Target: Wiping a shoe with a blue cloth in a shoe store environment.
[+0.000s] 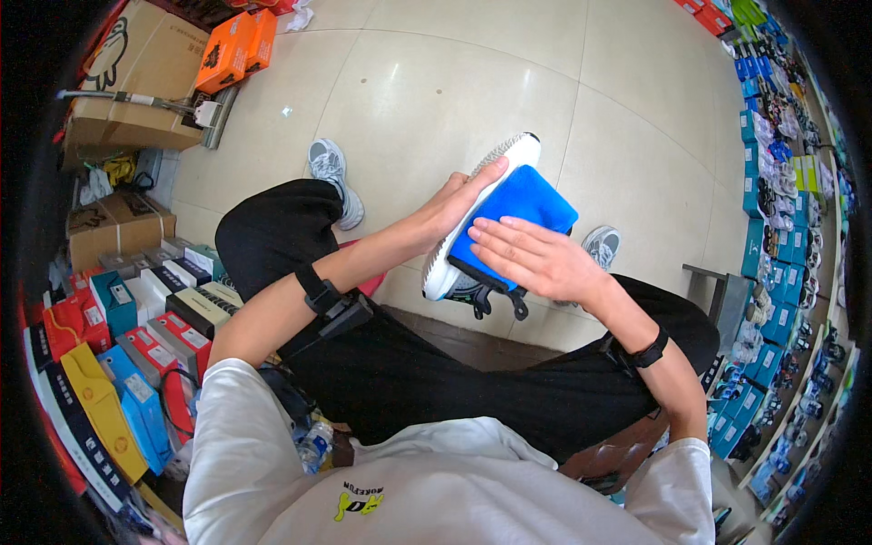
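Observation:
My left hand [454,207] is closed round a shoe [441,272] with a thick white sole, held up over the floor between my knees. The shoe is tilted on its side, toe pointing away and to the right. Over its upper lies a bright blue cloth [536,194], which hides most of the upper. My right hand [527,259] rests flat on the cloth, fingers stretched out and pressing it against the shoe. Dark loops [500,304], perhaps straps or laces, hang from the shoe's near end.
Shoe boxes [136,313] crowd the left side, with cardboard cartons [123,227] and orange boxes [236,53] farther back. Shelves of shoes and teal boxes [779,318] line the right. My own grey shoes [329,163] stand on the tiled floor [436,82]. A plastic bottle [315,443] is beside me.

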Demonstrator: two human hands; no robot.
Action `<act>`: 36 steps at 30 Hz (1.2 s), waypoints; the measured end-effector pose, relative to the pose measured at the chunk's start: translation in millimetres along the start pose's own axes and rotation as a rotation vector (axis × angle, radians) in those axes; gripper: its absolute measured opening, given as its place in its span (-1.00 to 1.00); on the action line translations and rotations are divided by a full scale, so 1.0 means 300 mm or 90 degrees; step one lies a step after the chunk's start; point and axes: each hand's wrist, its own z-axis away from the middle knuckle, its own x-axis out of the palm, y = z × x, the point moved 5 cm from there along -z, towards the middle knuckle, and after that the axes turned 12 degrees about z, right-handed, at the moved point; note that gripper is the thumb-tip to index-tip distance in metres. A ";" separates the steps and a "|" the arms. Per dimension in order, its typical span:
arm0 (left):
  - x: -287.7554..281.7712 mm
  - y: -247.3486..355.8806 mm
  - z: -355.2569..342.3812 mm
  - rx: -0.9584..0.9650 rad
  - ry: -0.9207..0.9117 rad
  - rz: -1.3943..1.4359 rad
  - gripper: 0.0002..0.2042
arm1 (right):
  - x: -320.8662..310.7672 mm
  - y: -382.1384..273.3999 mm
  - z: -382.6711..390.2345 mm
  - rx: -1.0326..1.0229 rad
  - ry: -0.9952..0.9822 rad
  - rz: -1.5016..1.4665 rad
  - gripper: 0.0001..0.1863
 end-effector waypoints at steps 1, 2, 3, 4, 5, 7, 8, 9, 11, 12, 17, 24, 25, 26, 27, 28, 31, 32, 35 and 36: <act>0.002 0.006 0.003 0.008 -0.007 -0.023 0.00 | -0.009 0.020 0.001 0.023 -0.002 -0.002 -0.53; 0.003 0.010 0.004 0.008 -0.006 -0.022 0.00 | -0.014 0.041 0.006 0.047 -0.003 -0.004 -0.52; 0.008 0.010 0.005 -0.010 -0.018 -0.010 -0.08 | -0.016 0.062 0.015 0.070 -0.002 0.013 -0.52; 0.022 0.016 0.007 -0.027 -0.033 0.003 -0.13 | -0.024 0.085 0.022 0.105 0.004 0.014 -0.52; 0.033 0.024 0.010 -0.027 -0.035 0.003 -0.13 | -0.035 0.104 0.028 0.139 0.009 0.016 -0.52; 0.052 0.032 0.023 -0.030 -0.031 0.026 -0.10 | -0.038 0.108 0.028 0.153 0.014 0.019 -0.52; 0.049 0.033 0.020 0.024 -0.001 0.019 0.04 | -0.029 0.090 0.023 0.130 0.017 0.025 -0.50; 0.037 0.022 0.011 0.025 0.001 0.018 0.04 | -0.019 0.070 0.018 0.107 0.020 0.030 -0.48; 0.020 0.001 -0.009 -0.004 -0.035 0.042 0.02 | 0.000 0.011 0.008 0.033 0.011 0.010 -0.51; -0.005 -0.012 -0.018 -0.065 -0.043 0.012 -0.10 | 0.006 0.002 0.007 0.009 0.002 0.014 -0.51; 0.011 0.019 0.002 -0.036 -0.034 -0.014 -0.12 | -0.019 0.069 0.022 0.071 -0.006 0.044 -0.49; 0.022 0.026 0.002 -0.032 -0.036 0.021 -0.11 | -0.012 0.074 0.024 0.112 0.025 0.037 -0.51; 0.013 0.021 0.001 -0.035 -0.031 0.028 -0.11 | -0.010 0.046 0.009 0.080 0.018 0.017 -0.51; -0.004 0.003 -0.016 -0.050 -0.062 0.043 -0.10 | -0.002 0.024 0.000 0.043 0.009 0.020 -0.50; -0.019 -0.009 -0.024 -0.051 -0.061 0.042 -0.10 | 0.006 0.006 -0.003 0.006 -0.001 0.023 -0.50; -0.021 -0.009 -0.028 -0.045 -0.057 0.033 -0.09 | -0.005 0.017 -0.007 0.002 0.005 0.013 -0.53; -0.019 -0.006 -0.031 -0.026 -0.039 0.018 -0.07 | -0.009 0.078 0.014 0.073 -0.015 0.021 -0.51; -0.013 0.002 -0.029 -0.013 -0.024 0.012 -0.06 | -0.021 0.105 0.019 0.120 0.002 0.016 -0.49; 0.015 0.027 -0.012 0.049 0.027 -0.010 0.07 | -0.018 0.126 0.037 0.150 0.006 0.033 -0.48; 0.027 0.040 -0.006 0.055 -0.008 -0.005 0.19 | -0.005 0.111 0.040 0.135 0.002 0.042 -0.47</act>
